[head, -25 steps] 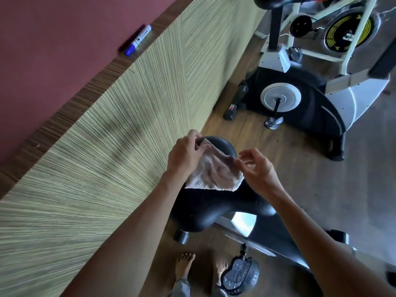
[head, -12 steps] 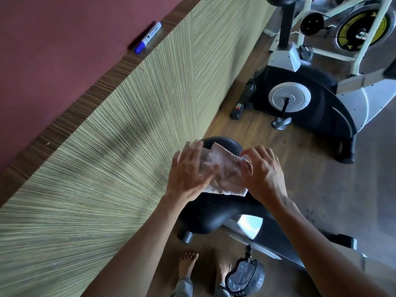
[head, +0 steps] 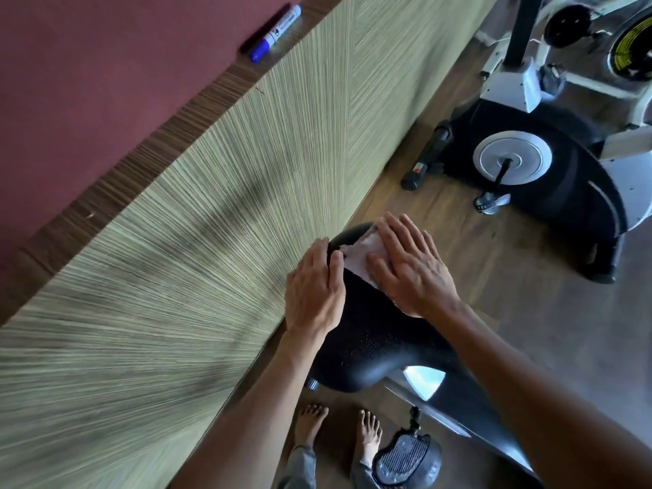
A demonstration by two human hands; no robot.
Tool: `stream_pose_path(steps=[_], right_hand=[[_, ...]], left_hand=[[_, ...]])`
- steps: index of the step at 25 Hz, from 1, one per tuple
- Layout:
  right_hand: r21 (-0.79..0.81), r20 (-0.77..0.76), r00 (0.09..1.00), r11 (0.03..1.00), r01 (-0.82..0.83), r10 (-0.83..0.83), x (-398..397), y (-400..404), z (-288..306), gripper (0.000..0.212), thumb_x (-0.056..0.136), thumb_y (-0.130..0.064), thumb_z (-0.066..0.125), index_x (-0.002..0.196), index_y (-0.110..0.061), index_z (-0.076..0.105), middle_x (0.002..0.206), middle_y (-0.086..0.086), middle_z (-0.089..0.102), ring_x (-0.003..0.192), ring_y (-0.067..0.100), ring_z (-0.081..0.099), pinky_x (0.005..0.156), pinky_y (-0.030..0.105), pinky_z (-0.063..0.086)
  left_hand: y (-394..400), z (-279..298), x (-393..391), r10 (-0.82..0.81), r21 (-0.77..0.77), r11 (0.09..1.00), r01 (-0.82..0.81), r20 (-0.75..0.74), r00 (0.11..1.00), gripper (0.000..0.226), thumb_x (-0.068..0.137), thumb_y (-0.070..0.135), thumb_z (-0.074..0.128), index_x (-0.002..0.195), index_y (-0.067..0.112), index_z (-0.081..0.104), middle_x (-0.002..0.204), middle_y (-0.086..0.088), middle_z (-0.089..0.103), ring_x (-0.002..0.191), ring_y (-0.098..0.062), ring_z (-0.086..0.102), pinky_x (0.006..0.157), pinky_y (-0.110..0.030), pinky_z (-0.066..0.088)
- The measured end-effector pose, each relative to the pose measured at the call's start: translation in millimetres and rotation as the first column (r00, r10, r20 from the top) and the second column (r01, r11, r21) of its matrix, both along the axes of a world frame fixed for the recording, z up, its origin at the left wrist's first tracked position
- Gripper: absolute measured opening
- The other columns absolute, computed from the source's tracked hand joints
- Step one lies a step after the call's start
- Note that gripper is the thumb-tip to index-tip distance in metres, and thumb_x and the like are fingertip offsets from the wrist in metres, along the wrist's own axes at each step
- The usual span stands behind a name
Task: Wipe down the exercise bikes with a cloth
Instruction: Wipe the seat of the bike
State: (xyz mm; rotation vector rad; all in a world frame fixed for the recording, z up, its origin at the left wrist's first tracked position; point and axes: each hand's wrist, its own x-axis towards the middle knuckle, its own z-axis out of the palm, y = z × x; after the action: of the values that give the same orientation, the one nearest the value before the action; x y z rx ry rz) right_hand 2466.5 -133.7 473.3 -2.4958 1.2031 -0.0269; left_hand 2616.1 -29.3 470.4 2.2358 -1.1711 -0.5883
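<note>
Wiping bike 1's saddle: right hand, fingers flat, presses the cloth (probably folded) near the front edge; left hand rests flat, holding nothing. Next, sweep rearward.

**Materials and surface finishes around the near bike saddle**

Under the right hand's flat fingers lies a pale pink cloth of soft, napped, matt fabric with a frayed white edge. Beneath it the black moulded saddle is semi-gloss, finely pebbled and flecked with pale specks; the left hand's fingers rest on its smooth rim. Beyond the fingertips, the dark wood-grain floor has a low sheen. The green striated wall panel looks ribbed and matt. The black pedal is ridged plastic. The far bike's silver crank disc is smooth and satin.
</note>
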Motion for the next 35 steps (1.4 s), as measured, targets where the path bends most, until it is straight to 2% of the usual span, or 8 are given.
stream_pose_path(steps=[6,11,15,20,25,28,30,35], right_hand=[[-0.065,-0.041,0.993,0.992,-0.109,0.107,-22,35,1,0.079,0.100,-0.068,0.019,0.163,-0.023,0.008,0.171,-0.004,-0.001,0.156,0.014,-0.014,0.128,0.043,0.005],[-0.014,0.001,0.991,0.991,0.136,-0.136,19,6,1,0.080,0.097,-0.063,0.019,0.162,-0.018,0.014,0.171,0.002,0.007,0.157,0.016,-0.009,0.128,0.042,-0.002],[-0.089,-0.029,0.994,0.991,-0.103,0.101,-21,41,2,0.077,0.103,-0.062,0.017,0.163,-0.015,0.004,0.170,0.003,-0.006,0.155,0.014,-0.017,0.128,0.039,-0.001],[0.054,0.016,0.980,0.979,0.197,-0.198,3,7,-4,0.081,0.098,-0.062,0.016,0.163,-0.016,0.001,0.171,0.003,-0.007,0.155,0.013,-0.017,0.127,0.034,-0.006],[-0.075,-0.005,0.992,0.989,-0.124,0.124,-32,34,-1,0.075,0.105,-0.060,0.015,0.163,-0.015,-0.001,0.170,0.003,-0.007,0.155,0.014,-0.017,0.128,0.038,0.000],[0.056,0.036,0.996,0.995,0.080,-0.082,-33,18,-9,0.080,0.098,-0.062,0.013,0.163,-0.017,0.000,0.171,0.001,-0.007,0.155,0.011,-0.017,0.127,0.035,-0.001],[0.087,0.068,0.972,0.972,0.218,-0.224,2,-5,-10,0.077,0.099,-0.060,0.019,0.161,-0.015,0.015,0.170,0.004,0.011,0.157,0.016,-0.004,0.128,0.037,0.004],[-0.151,0.101,0.982,0.978,-0.142,0.158,1,8,-5,0.066,0.105,-0.055,0.028,0.156,-0.014,0.033,0.164,0.005,0.030,0.156,0.022,0.012,0.126,0.045,0.016]], left_hand=[[-1,-14,2,-0.130,0.075,0.990,0.119,0.180,0.975,0.077,0.098,0.049,-0.010,0.162,0.017,0.018,0.169,0.001,0.021,0.156,-0.015,0.018,0.126,-0.038,0.023],[-1,-19,1,-0.140,0.043,0.990,0.134,0.240,0.961,0.072,0.100,0.043,-0.008,0.162,0.018,0.020,0.170,0.006,0.011,0.157,-0.011,0.008,0.127,-0.033,0.019],[0,-20,4,-0.155,0.026,0.988,0.153,0.184,0.971,0.068,0.102,0.043,-0.006,0.162,0.022,0.018,0.169,0.012,0.012,0.156,-0.007,0.007,0.127,-0.031,0.017],[-2,-16,0,-0.112,0.028,0.994,0.109,0.160,0.981,0.073,0.099,0.046,-0.007,0.162,0.025,0.021,0.168,0.015,0.018,0.156,-0.005,0.009,0.127,-0.030,0.015],[0,-10,1,-0.089,0.022,0.996,0.087,0.115,0.989,0.067,0.103,0.046,-0.003,0.161,0.026,0.025,0.166,0.016,0.022,0.155,-0.003,0.013,0.126,-0.032,0.017],[1,-6,-1,-0.051,0.012,0.999,0.050,0.068,0.996,0.055,0.110,0.039,0.009,0.160,0.026,0.026,0.166,0.015,0.024,0.154,-0.002,0.014,0.127,-0.034,0.016],[0,-7,-2,-0.021,0.014,1.000,0.020,0.076,0.997,0.054,0.111,0.038,0.012,0.159,0.025,0.030,0.165,0.014,0.028,0.153,-0.002,0.018,0.126,-0.034,0.017],[0,-6,0,0.044,-0.042,0.998,-0.043,0.029,0.999,0.064,0.105,0.040,0.011,0.154,0.015,0.042,0.161,0.003,0.039,0.150,-0.008,0.032,0.124,-0.036,0.022]])
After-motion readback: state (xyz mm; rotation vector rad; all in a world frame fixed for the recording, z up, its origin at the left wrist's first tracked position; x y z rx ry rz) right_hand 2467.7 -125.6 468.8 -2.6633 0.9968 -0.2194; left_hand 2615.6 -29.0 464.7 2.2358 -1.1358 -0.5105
